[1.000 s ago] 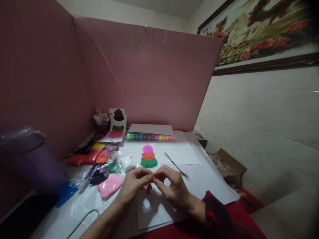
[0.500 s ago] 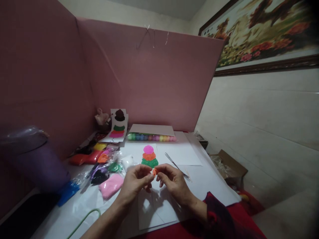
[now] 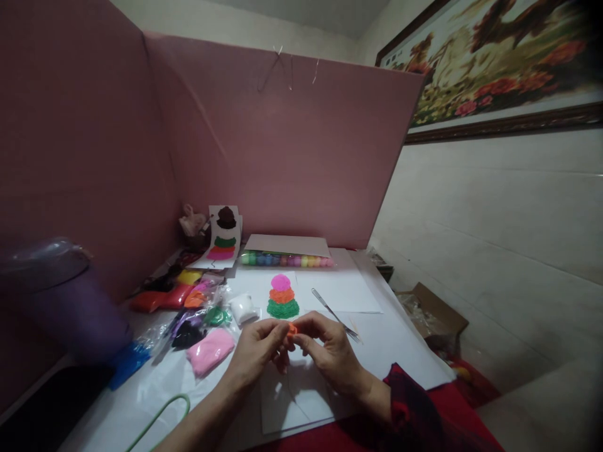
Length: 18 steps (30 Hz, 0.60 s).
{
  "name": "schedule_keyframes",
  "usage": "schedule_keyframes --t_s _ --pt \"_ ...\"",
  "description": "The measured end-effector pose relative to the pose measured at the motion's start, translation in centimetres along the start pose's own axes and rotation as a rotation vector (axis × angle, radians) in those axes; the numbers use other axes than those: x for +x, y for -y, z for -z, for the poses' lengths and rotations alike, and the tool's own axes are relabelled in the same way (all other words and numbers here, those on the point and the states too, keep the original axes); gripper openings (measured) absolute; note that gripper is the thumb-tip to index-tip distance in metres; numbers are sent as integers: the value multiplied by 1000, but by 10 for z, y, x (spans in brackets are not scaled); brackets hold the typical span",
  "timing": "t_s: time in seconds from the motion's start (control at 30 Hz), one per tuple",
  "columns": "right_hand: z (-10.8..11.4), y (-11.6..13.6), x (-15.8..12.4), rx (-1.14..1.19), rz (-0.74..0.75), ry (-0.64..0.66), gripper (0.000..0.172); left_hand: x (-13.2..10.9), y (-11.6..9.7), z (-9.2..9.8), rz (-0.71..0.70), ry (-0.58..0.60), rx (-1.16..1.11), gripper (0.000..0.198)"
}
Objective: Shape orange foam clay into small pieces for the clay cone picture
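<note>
A small lump of orange clay point(image 3: 293, 328) is pinched between the fingertips of my left hand point(image 3: 257, 351) and my right hand point(image 3: 327, 356), just above a white card point(image 3: 294, 402) near the table's front. Both hands are closed on it, fingers curled. Just beyond them on white paper lies a clay figure point(image 3: 281, 295) of stacked pink, orange and green layers. Metal tweezers point(image 3: 335, 314) lie to the right of the figure, close to my right hand.
Bags of coloured clay point(image 3: 207, 350) lie at the left, with a white lump point(image 3: 243, 308). A sample card point(image 3: 223, 238) and a row of clay tubs point(image 3: 285, 258) stand at the back against a pink partition point(image 3: 282, 144). A purple container point(image 3: 61, 301) sits far left.
My hands stayed together on the orange clay, working it between the fingertips; they rose slightly half a second ago and have settled back down. Nothing else has moved.
</note>
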State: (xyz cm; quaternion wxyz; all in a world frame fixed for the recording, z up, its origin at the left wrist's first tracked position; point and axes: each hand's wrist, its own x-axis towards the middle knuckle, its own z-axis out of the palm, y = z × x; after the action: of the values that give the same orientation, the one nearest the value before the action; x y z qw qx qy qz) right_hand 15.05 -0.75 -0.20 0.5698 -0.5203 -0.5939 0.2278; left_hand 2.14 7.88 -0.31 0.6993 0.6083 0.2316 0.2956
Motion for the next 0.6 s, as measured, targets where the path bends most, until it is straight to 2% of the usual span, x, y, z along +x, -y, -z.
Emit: schedule_keyframes --t_s 0.1,0.23,0.37,0.5,0.6 --pt "0 1 -1 -41 54 4 6 0 -2 1 29 11 -36 34" --pt "1 0 -1 -75 28 -9 15 -1 -3 2 32 -11 -108 28" --pt "2 -1 0 -125 52 -28 7 0 0 3 65 6 -121 29" --pt "4 2 0 -129 117 -27 8 0 -1 3 86 45 -111 30" --pt "4 4 0 -103 90 -13 6 -1 -3 1 82 14 -121 28"
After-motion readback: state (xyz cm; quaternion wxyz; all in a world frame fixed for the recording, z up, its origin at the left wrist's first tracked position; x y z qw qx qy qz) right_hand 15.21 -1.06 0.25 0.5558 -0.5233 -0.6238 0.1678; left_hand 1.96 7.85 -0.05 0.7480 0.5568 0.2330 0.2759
